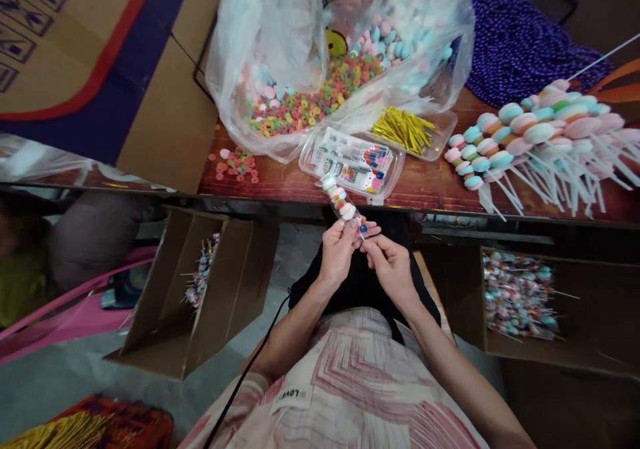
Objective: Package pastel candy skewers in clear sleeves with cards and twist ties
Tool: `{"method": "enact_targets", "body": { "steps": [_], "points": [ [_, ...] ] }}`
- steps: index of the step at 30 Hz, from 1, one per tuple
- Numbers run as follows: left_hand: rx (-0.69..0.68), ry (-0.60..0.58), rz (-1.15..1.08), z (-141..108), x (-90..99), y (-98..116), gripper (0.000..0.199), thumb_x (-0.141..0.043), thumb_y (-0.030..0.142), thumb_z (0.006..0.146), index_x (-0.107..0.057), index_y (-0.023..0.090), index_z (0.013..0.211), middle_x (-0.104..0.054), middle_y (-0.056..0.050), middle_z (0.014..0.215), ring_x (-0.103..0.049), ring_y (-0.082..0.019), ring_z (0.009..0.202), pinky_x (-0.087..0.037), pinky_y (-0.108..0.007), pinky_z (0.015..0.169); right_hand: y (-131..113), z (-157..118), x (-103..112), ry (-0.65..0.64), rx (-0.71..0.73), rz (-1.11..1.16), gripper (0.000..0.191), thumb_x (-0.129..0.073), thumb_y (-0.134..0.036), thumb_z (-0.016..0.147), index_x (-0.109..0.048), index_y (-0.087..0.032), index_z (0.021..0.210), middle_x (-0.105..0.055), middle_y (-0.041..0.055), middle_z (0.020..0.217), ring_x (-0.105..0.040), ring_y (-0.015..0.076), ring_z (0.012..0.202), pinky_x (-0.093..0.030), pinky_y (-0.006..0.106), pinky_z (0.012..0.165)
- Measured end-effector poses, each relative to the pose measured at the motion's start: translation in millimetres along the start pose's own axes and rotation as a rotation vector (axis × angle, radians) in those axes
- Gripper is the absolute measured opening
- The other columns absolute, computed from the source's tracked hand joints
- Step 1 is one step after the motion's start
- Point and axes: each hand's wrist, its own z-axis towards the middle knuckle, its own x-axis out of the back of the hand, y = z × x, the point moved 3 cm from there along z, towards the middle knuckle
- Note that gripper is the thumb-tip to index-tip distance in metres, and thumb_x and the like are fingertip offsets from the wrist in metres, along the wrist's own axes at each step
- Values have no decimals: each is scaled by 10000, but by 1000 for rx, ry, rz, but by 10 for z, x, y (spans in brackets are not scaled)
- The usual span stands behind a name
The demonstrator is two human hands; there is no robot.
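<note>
A candy skewer (341,199) in a clear printed wrapper slants up and left, just in front of the table edge. Pastel marshmallow-like pieces and ring candies are threaded along it. My left hand (337,250) is closed around the wrapper's lower part, thumb on top. With thumb and forefinger together, my right hand (393,265) pinches the lower end, by the stick and the wrapper's mouth; which of the two it grips is partly hidden. Beyond the skewer's tip, flat printed wrappers (355,159) lie in a clear plastic tray (395,185).
Gold twist ties (405,130) fill another tray. Behind stand plastic bags (270,42) of ring candies (300,112). Unwrapped skewers (540,129) are piled right, near purple cord (525,42). Cardboard boxes with wrapped skewers (520,295) flank me; loose ring candies (237,165) lie left.
</note>
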Motion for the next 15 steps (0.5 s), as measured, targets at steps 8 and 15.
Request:
{"method": "enact_targets", "body": {
  "steps": [8, 15],
  "points": [
    [-145, -1, 81, -35, 55, 58, 277, -683, 415, 866, -724, 173, 995, -767, -89, 992, -723, -180, 883, -534, -281, 805, -105, 88, -157, -42, 20, 73, 293, -573, -462, 906, -620, -203, 779, -574, -18, 672, -464, 109, 580, -372, 252, 564],
    [-40, -221, -42, -115, -1, 340, 355, -700, 439, 845, -717, 198, 1106, -723, -74, 911, -608, -134, 677, -526, -288, 688, -303, 184, -315, -188, -189, 444, 408, -585, -502, 878, -564, -193, 612, -385, -70, 387, -295, 76, 387, -264, 247, 469]
  ]
}}
